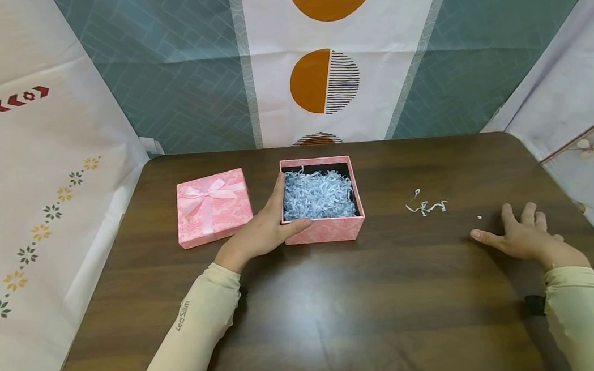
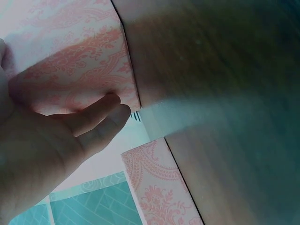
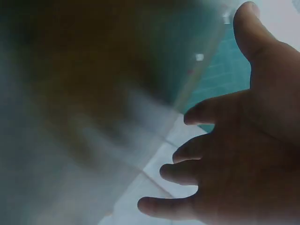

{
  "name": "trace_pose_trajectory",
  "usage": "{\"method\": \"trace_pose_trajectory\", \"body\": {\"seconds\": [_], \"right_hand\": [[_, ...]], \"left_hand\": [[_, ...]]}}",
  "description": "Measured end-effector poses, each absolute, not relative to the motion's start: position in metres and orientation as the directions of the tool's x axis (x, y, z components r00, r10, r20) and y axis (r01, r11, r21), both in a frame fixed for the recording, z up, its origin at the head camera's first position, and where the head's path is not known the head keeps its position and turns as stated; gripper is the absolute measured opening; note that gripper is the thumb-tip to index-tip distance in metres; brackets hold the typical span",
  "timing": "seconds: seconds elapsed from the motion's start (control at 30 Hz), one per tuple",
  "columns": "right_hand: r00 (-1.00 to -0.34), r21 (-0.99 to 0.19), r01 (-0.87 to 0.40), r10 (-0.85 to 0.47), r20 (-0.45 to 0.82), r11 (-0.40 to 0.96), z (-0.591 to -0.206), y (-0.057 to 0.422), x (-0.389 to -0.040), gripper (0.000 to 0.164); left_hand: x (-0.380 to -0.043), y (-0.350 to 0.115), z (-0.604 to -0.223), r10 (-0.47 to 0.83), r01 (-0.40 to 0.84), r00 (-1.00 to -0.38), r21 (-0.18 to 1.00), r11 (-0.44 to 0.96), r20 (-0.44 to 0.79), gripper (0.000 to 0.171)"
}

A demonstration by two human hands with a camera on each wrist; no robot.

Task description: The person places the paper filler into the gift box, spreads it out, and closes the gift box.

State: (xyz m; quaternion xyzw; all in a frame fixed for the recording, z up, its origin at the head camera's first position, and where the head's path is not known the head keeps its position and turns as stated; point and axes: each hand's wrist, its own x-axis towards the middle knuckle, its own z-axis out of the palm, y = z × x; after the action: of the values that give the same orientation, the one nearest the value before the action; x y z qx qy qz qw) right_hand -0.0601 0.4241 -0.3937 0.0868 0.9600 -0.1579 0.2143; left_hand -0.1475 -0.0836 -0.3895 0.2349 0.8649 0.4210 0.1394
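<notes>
A pink patterned gift box (image 1: 323, 232), filled with pale blue shredded paper (image 1: 319, 195), stands without its lid on the brown table. My left hand (image 1: 260, 228) holds it at the near left corner, thumb along the front rim and fingers along the left side. In the left wrist view, two fingertips touch the patterned wall of the box (image 2: 79, 70). My right hand (image 1: 529, 236) is at the table's right side, its fingers spread and holding nothing. Just left of its fingers lies a tiny white scrap (image 1: 479, 217). Loose paper shreds (image 1: 425, 207) lie between the box and this hand.
The pink lid (image 1: 214, 207) with a ribbon bow lies left of the box, close to my left wrist. Patterned cloth (image 1: 182, 65) hangs behind the table (image 1: 288, 332), and pale cloths hang at both sides. A dark band (image 1: 535, 305) shows under the right sleeve.
</notes>
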Motion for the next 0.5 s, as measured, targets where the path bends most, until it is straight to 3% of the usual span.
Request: {"method": "trace_pose_trajectory", "body": {"seconds": [0.5], "right_hand": [[-0.887, -0.193, 0.201, 0.095, -0.451, 0.96, -0.397, 0.397, -0.055, 0.117]], "left_hand": [[-0.147, -0.085, -0.391, 0.528, 0.298, -0.849, 0.794, 0.53, -0.034, 0.118]]}}
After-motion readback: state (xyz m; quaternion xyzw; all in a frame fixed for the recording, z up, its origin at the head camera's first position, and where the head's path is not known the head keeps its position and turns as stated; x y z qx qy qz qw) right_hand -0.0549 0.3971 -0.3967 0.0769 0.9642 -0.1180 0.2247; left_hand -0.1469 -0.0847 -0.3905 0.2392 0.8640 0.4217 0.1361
